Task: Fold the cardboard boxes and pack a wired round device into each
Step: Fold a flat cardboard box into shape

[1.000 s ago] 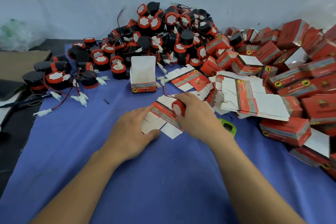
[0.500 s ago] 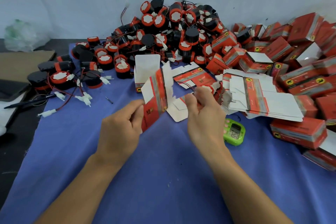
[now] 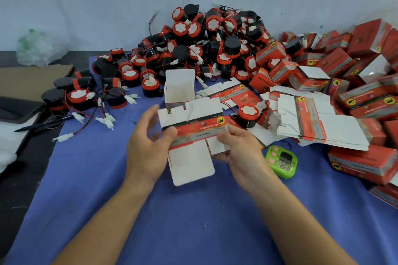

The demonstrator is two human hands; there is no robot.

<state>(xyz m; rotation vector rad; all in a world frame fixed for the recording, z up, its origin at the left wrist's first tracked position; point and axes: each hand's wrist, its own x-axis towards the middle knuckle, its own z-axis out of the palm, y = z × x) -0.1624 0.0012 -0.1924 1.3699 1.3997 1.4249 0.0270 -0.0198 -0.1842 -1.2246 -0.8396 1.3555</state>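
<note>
A blue cloth (image 3: 193,221) covers the table, and a little above its middle the unfolded cardboard box (image 3: 191,142) is held between both hands, not touching the cloth. The left hand (image 3: 146,150) pinches the left end of the box, with the thumb on the printed side and the fingers behind it. The right hand (image 3: 241,153) grasps the right end in the same way, thumb on top and fingers under. Behind the table stands a pale wall (image 3: 107,6) with some marks. Against it, at the far side of the cloth, lies a big heap of round devices (image 3: 211,45), black with red rims and thin wires with white plugs. On the right, many folded red boxes (image 3: 366,101) are piled, and in front of them is a stack of flat blanks (image 3: 318,122). To the left of the cloth lie a brown cardboard sheet (image 3: 28,79) and a black pen (image 3: 43,124). One open box (image 3: 179,88) stands upright just beyond the held one, its lid flap up. A single round device (image 3: 247,115) sits near the right hand, on the far side. A green timer (image 3: 282,161) lies on the cloth just to the right of the right hand. The held box is flat, with a red and grey printed band across the middle and white flaps above and below it; the largest flap hangs toward the person.
</note>
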